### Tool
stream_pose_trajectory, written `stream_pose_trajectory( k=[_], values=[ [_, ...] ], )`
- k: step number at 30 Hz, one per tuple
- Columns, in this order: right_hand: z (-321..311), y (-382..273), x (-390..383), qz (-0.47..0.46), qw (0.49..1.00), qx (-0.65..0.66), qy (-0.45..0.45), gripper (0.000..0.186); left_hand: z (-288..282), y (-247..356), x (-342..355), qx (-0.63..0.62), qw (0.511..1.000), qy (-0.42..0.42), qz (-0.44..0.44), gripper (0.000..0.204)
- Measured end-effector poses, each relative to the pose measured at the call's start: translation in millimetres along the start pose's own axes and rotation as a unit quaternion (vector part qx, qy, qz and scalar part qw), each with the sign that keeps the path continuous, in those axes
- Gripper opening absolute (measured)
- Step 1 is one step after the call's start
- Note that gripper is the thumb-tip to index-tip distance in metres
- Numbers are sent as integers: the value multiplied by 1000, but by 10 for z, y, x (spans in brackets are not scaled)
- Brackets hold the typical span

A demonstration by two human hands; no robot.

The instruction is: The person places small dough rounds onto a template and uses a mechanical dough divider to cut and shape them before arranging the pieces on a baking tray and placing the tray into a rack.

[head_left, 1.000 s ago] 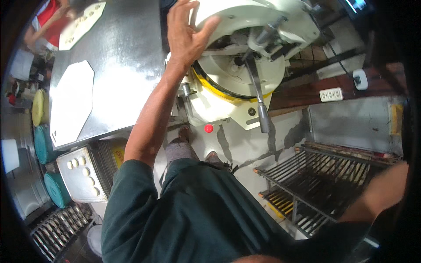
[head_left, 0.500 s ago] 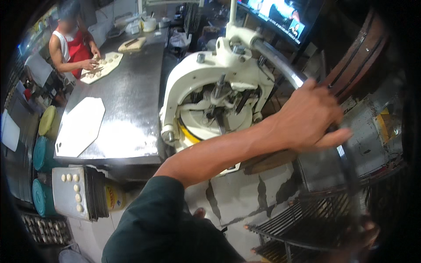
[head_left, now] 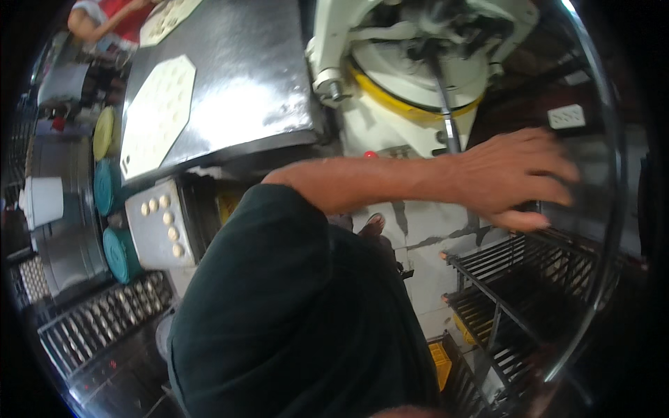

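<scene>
My left hand [head_left: 519,177], slightly blurred, reaches across to the right with its fingers apart and nothing in them. Just beyond the fingertips, with a gap between, a long shiny metal bar [head_left: 613,150] curves down the right side. At the lower right edge is a dim, smeared patch of skin that may be my right hand [head_left: 540,399], near the bar's lower end; its fingers cannot be made out. Beyond my left forearm stands a cream-coloured press-like machine [head_left: 331,52] with a round white plate [head_left: 376,63] and a yellow rim [head_left: 390,102].
A white many-sided board [head_left: 159,115] lies on the steel table [head_left: 240,63]. A co-worker's arm [head_left: 104,28] shows at the far left. Dough pieces sit on a tray [head_left: 146,233] below the table. Black slatted racks [head_left: 488,285] stand at the lower right, teal lids [head_left: 122,254] at left.
The view has tilted down and swung, so the machine and table sit higher. My left hand has come away from the metal bar, which now lies farther right.
</scene>
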State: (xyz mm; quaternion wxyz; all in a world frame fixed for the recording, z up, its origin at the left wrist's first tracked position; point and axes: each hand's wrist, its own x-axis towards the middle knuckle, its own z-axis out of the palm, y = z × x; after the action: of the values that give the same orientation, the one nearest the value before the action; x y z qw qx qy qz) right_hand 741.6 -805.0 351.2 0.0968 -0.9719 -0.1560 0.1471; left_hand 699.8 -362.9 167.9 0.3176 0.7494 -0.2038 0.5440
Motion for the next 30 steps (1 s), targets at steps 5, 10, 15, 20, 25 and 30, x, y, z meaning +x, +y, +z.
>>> stream_pose_trajectory(
  k=[5, 10, 15, 20, 25, 30],
  values=[
    [158, -132, 56, -14, 999, 5, -33, 56, -719, 162, -1937, 108, 947, -93, -287, 39],
    [251, -29, 167, -20, 998, 31, -41, 60, -1109, 217, -2139, 133, 931, -113, -322, 30],
    [252, -1, 228, -29, 997, 54, -37, 65, -524, -228, -1708, 89, 973, -102, -188, 24],
    [163, 42, 72, -12, 997, 72, -24, 69, 425, -840, -1544, 171, 949, -197, -174, 19],
    [343, 228, 97, -14, 993, 109, -32, 74, 1024, -1181, -1303, 284, 935, -97, -189, 16],
    [604, 229, 202, -34, 987, 153, -35, 79, 1156, -1252, -1257, 277, 936, -54, -210, 15]
  ],
)
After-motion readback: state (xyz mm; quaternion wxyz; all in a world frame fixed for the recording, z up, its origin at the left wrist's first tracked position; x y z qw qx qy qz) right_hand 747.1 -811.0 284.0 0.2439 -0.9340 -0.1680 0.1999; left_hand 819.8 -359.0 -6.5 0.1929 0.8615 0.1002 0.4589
